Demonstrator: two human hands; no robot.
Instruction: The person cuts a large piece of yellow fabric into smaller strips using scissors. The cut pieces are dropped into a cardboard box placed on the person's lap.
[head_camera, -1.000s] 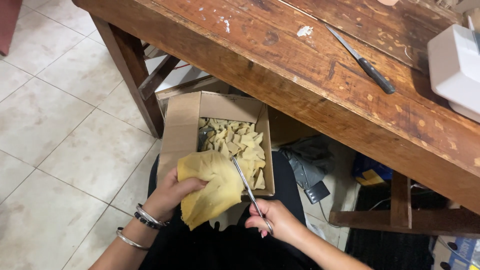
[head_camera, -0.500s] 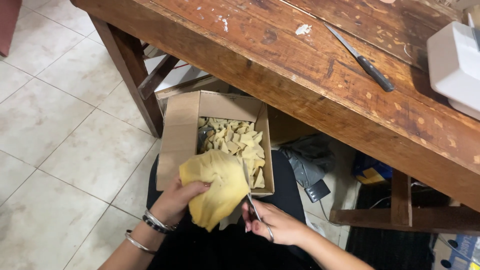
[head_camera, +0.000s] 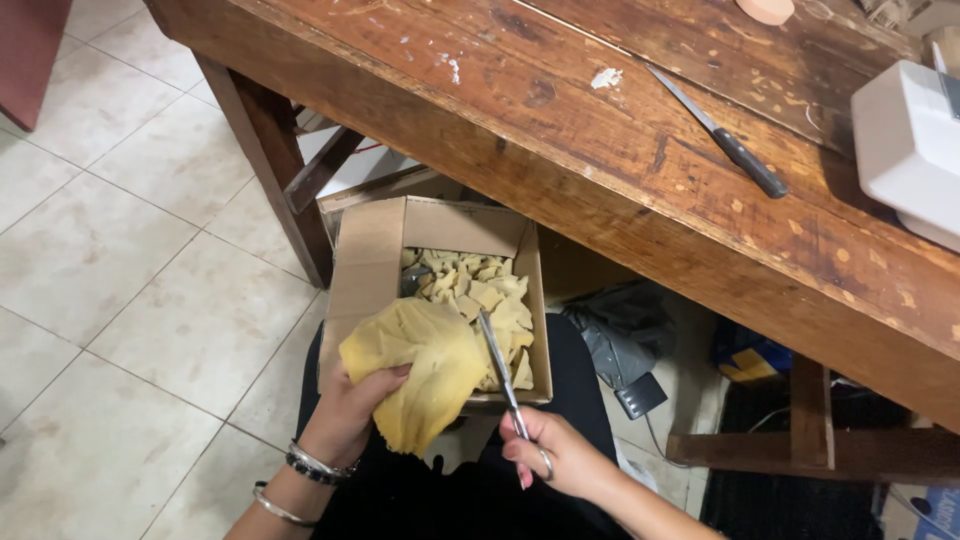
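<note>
A: What are the hands doing?

B: The left hand (head_camera: 352, 415) clutches one crumpled yellow cloth (head_camera: 420, 362) over the near edge of an open cardboard box (head_camera: 365, 270) on the person's lap. The right hand (head_camera: 558, 455) has its grip closed through the handles of one pair of scissors (head_camera: 503, 378), blades pointing up beside the cloth.

A: How far along is the cutting?

B: The box already holds a heap of yellow scraps (head_camera: 480, 295), too many to count. Most of the cloth looks uncut.

A: Anything else?

B: Beyond the box, one wooden desk (head_camera: 560, 130) carries one knife (head_camera: 722, 145) and one white appliance (head_camera: 905, 150).
</note>
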